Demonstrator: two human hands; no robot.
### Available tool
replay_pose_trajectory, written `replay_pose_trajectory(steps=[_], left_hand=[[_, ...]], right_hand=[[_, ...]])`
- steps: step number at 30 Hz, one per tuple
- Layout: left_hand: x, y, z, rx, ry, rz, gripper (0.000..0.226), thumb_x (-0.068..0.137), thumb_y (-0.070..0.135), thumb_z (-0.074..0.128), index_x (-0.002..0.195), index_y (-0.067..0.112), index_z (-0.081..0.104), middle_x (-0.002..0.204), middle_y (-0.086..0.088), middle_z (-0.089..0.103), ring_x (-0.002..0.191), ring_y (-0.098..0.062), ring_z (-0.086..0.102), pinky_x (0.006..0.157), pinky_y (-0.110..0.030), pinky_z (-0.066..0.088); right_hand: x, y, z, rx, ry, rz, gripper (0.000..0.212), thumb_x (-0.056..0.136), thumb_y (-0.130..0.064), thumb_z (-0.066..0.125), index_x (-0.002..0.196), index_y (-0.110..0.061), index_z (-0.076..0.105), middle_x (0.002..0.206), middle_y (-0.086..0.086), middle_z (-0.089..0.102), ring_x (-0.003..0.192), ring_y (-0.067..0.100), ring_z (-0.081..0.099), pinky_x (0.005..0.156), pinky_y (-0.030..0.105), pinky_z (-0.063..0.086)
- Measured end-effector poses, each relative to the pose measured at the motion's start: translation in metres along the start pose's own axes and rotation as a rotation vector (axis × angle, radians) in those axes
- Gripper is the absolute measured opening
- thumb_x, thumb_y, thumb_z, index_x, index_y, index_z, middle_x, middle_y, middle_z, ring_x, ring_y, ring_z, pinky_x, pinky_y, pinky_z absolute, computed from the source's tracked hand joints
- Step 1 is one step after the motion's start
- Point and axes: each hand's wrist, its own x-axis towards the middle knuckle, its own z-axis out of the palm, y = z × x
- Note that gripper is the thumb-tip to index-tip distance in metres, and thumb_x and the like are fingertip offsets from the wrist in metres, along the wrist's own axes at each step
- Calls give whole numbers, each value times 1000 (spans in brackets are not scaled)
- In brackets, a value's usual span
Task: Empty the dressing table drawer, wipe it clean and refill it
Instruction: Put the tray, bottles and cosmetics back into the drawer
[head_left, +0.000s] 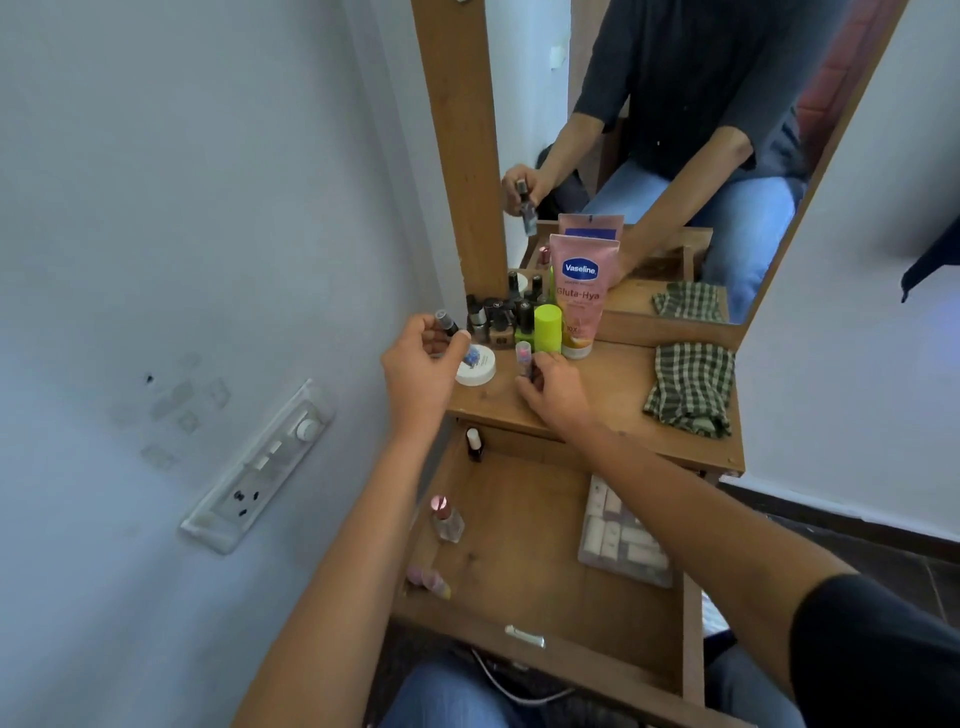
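Note:
The wooden drawer (524, 525) is pulled out below the dressing table top (618, 395). Inside it stand a dark small bottle (474, 444) at the back left, a clear bottle with a pink cap (447, 519), a pink item (428, 581) at the front left and a flat box of pale pieces (621, 535) at the right. My left hand (421, 364) holds a small dark nail polish bottle (447, 322) above the table's left edge. My right hand (553, 389) grips a small pink-topped bottle (523, 356) on the table top.
On the table top stand several nail polish bottles (498, 314), a lime-green container (548, 322), a pink Vaseline tube (582, 296), a white round jar (477, 366) and a checked green cloth (691, 387). A mirror (675, 130) rises behind. A wall socket panel (260, 467) is at left.

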Motion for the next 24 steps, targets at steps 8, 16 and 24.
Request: replay_pose_trajectory(steps=[8,16,24], left_hand=[[-59,-14,-40,52,-55,-111,24,79,24,75,95,11,63,74,10,61,66,3,58,63,-7,45],[-108,-29,-55,33,-95,-197,22,81,26,73,97,14,64,77,10,64,70,3,61,65,-11,48],[-123,-41,-65,53,-95,-225,23,81,25,73,99,12,64,81,5,67,74,2,63,63,-9,49]], right_hand=[[-49,-4,-11,86,29,-53,13,86,-18,66,90,-7,60,84,5,57,76,18,54,66,24,38],[-145,-7,24,-87,-653,-385,19,88,-21,64,102,-8,62,101,10,63,91,20,59,82,30,46],[-163,-17,55,-145,-901,-324,22,87,-9,57,108,-12,60,111,9,63,104,23,59,92,34,45]])
